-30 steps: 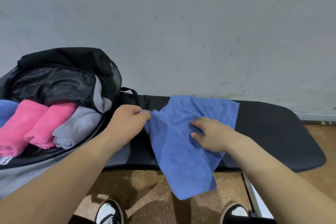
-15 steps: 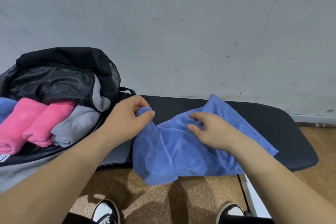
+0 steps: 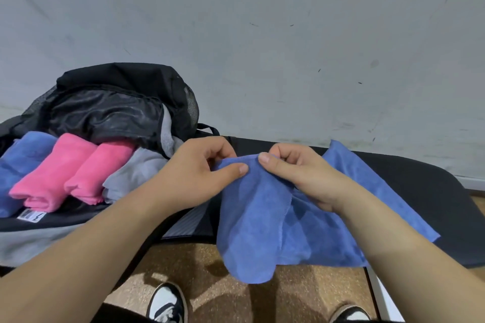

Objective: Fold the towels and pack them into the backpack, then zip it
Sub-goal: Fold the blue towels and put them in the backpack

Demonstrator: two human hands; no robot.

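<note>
Black bench (image 3: 409,191), both hands' fingers (image 3: 242,168) pinching blue towel (image 3: 262,217), backpack (image 3: 118,102) label (image 3: 31,216) unreadable

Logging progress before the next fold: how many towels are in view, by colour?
Blue: 2, one folded blue towel in the open black backpack, one loose blue microfibre towel pinched by the left hand and right hand
Pink: 2, folded pink towels in the backpack
Grey: 1, folded grey towel
Total: 5

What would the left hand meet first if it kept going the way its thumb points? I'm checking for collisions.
Probably the right hand: the left hand points at it across the blue towel both pinch.
</note>
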